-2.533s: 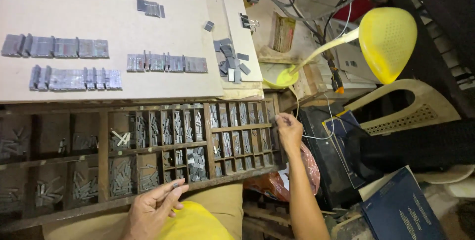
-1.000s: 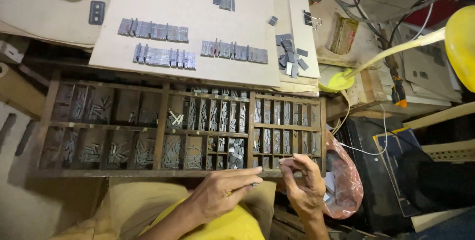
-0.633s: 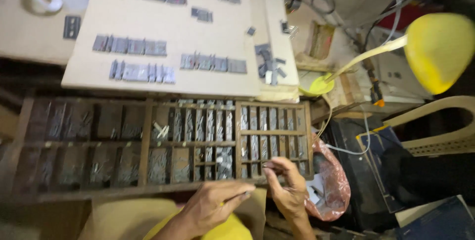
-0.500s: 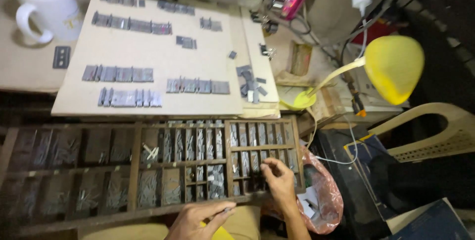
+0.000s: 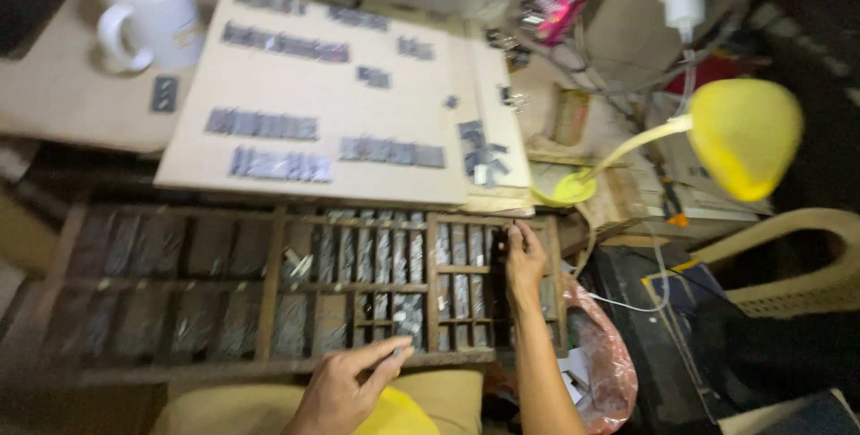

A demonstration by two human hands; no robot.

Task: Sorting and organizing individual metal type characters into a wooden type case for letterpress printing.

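Note:
A long wooden tray (image 5: 269,368) with many small compartments holds grey metal type pieces (image 5: 376,256). My right hand (image 5: 524,260) reaches over its right end, fingertips dipped into a far right compartment; whether they pinch a piece is hidden. My left hand (image 5: 345,390) lies on the tray's front rim with fingers held together, pointing right; something small and grey may be at its fingertips, but blur hides it. A yellow object (image 5: 394,413) rests on my lap under that hand. Beyond the tray, a pale board (image 5: 376,112) carries several rows of set type (image 5: 260,123).
A white mug (image 5: 148,9) stands at the back left. A yellow desk lamp (image 5: 743,135) bends over the right side, above a beige plastic chair (image 5: 797,256). A pink plastic bag (image 5: 600,354) hangs by the tray's right end. Cables, a pink bottle (image 5: 560,5) and a white plug (image 5: 685,5) crowd the back.
My right hand has moved from the tray's front rim up to the far right compartments. My left hand stays at the front rim. The view has tilted toward the table's back.

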